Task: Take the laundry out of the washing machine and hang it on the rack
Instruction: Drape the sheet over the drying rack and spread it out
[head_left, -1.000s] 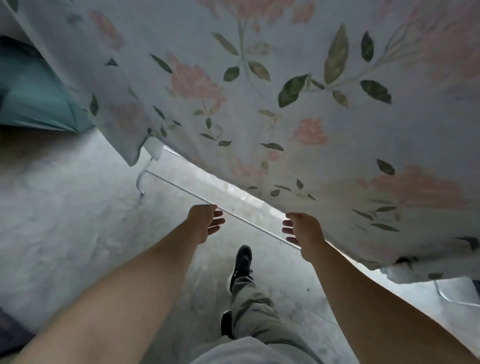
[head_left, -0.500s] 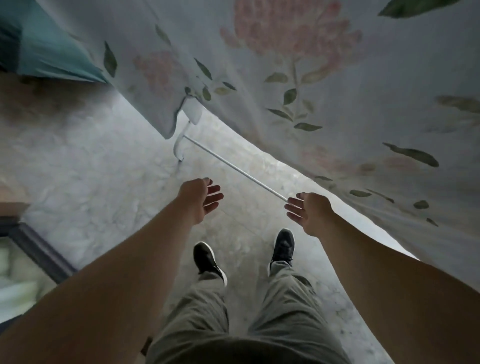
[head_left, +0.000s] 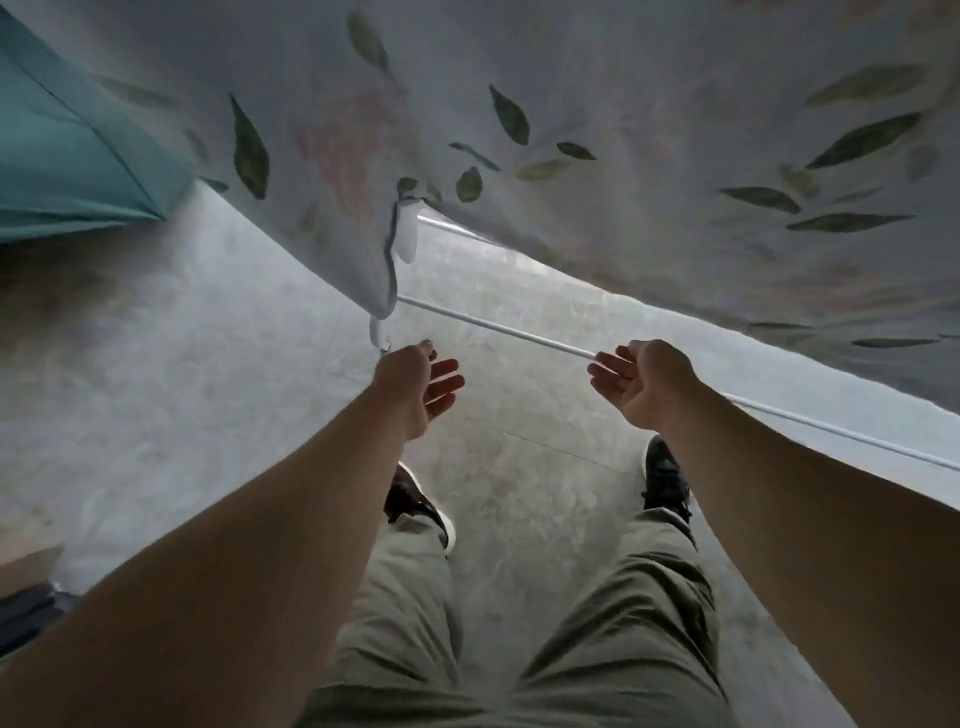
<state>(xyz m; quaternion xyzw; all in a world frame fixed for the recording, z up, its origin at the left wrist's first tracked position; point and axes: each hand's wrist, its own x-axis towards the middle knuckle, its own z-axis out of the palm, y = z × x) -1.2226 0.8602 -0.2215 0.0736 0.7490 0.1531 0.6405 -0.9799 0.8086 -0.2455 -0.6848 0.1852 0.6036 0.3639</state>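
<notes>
- Floral sheet (head_left: 623, 130) hangs over the rack, the rack rail (head_left: 493, 325) showing below; this piece looks hung.
- Left hand (head_left: 415, 384), right hand (head_left: 644, 384): fingers loose, spread, holding nothing.
- Next, I'd judge: fetch another item from the washer.

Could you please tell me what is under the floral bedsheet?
Under the white floral bedsheet, a thin white metal rack rod and grey concrete floor show. The fabric hides the rest of the rack.
</notes>
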